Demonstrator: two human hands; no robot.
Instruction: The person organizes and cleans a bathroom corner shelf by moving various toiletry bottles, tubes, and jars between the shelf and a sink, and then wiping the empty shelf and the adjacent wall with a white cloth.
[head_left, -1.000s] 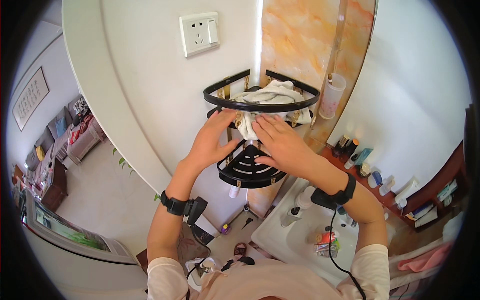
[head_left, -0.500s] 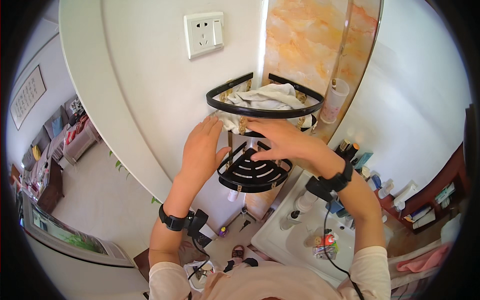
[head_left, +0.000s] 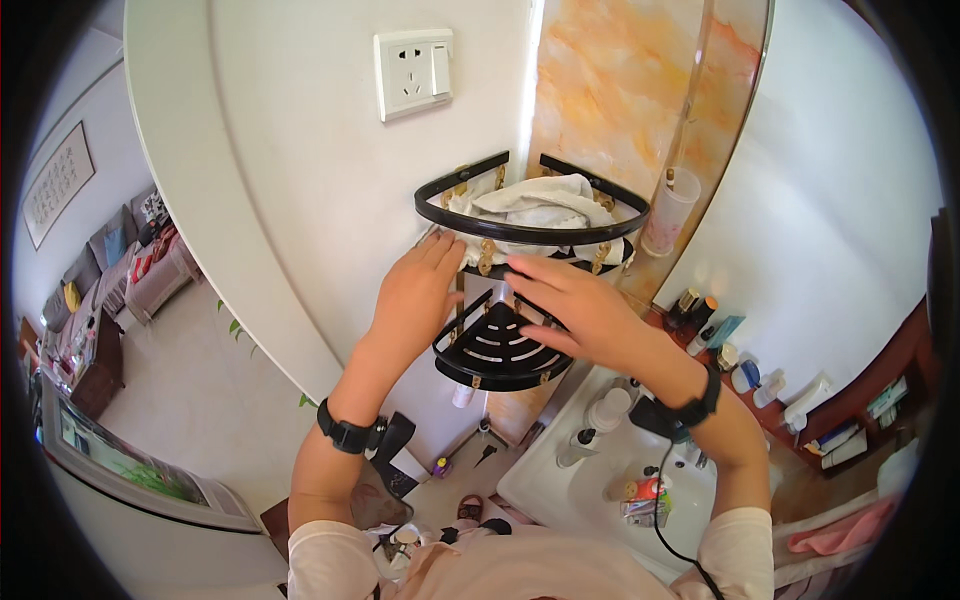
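A black corner shelf with gold brackets hangs where the white wall meets the marbled tile. A crumpled white cloth (head_left: 540, 203) lies in its upper tier (head_left: 530, 236), behind the curved rail. My left hand (head_left: 415, 297) reaches up to the left front of that tier, its stretched fingertips at the cloth's lower edge. My right hand (head_left: 590, 312) is at the front right with fingers spread, the upper fingertips near the tier's base. Both hands are open and seem to hold nothing. Below them is the slotted lower tier (head_left: 500, 345).
A frosted cup (head_left: 671, 212) is fixed to the tile on the right. Bottles stand in and around the white sink (head_left: 535, 475) below. A wall socket (head_left: 414, 75) is above left. Toiletries line a red-brown ledge (head_left: 745, 405) at the right.
My right hand has drawn back a little from the upper tier, down and to the right. My left hand has shifted slightly right along its front. The cloth's folds look slightly different.
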